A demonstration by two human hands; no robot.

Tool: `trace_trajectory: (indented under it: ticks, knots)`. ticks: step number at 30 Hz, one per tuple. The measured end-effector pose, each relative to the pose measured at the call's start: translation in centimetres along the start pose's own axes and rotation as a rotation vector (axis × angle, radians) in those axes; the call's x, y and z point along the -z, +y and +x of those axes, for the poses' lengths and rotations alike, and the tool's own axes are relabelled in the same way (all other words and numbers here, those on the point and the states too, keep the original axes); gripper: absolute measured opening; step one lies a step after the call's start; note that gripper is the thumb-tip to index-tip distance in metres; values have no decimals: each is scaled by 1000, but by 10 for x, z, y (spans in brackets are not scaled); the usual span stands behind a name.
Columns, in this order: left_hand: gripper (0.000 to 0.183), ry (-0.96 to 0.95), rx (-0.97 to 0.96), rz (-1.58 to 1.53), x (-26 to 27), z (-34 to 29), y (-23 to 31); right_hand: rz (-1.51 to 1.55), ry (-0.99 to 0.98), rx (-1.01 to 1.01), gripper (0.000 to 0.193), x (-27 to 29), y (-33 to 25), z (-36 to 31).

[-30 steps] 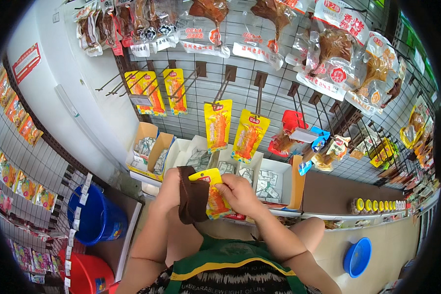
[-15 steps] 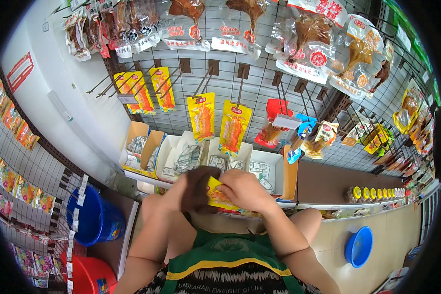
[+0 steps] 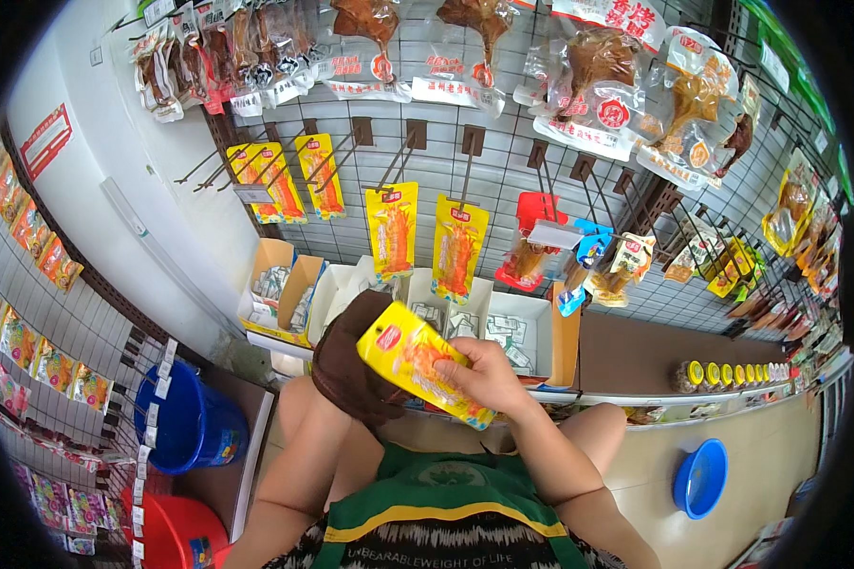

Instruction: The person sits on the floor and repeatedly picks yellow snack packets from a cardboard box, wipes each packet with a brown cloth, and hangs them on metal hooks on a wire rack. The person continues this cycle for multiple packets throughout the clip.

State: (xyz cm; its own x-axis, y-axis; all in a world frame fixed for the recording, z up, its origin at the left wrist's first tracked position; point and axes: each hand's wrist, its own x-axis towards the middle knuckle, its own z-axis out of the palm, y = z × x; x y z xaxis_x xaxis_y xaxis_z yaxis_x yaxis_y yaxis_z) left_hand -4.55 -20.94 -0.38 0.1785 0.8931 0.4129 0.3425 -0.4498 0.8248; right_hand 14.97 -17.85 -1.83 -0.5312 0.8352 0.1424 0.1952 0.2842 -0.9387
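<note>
In my right hand is a flat yellow snack packet with a hang hole, pinched near its lower right end and tilted, its printed front showing. A dark brown cloth lies over my left hand, hiding the fingers; the hand holds it beside and partly behind the packet. Matching yellow packets hang from wire hooks just beyond my hands, and another packet hangs to their right.
Open boxes of small sachets line the shelf beyond my hands. A blue bucket and a red bucket stand at left. A blue basin sits on the floor at right. Yellow-lidded jars stand on the shelf.
The hands have moved apart slightly. The packet, mostly covered before, now shows its whole front. The cloth has shifted left and spread out.
</note>
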Motion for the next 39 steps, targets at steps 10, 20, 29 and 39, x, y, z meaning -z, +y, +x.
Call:
trace_trajectory:
  ticks: [10,20,29,39]
  knots:
    - [18,457,321,-1102,-42,-3,-14,-183,285,298,23,-40,3,-5]
    - [42,-6,119,125,-107,-54,-58,617,517,306,10,-14,-8,19]
    - [61,-616,26,-197,-65,-48,-69,1004,-138,319,83,13,-14,19]
    - [31,-259,551,-1167,-44,-30,-35,649,58,-61,21,3,-24,17]
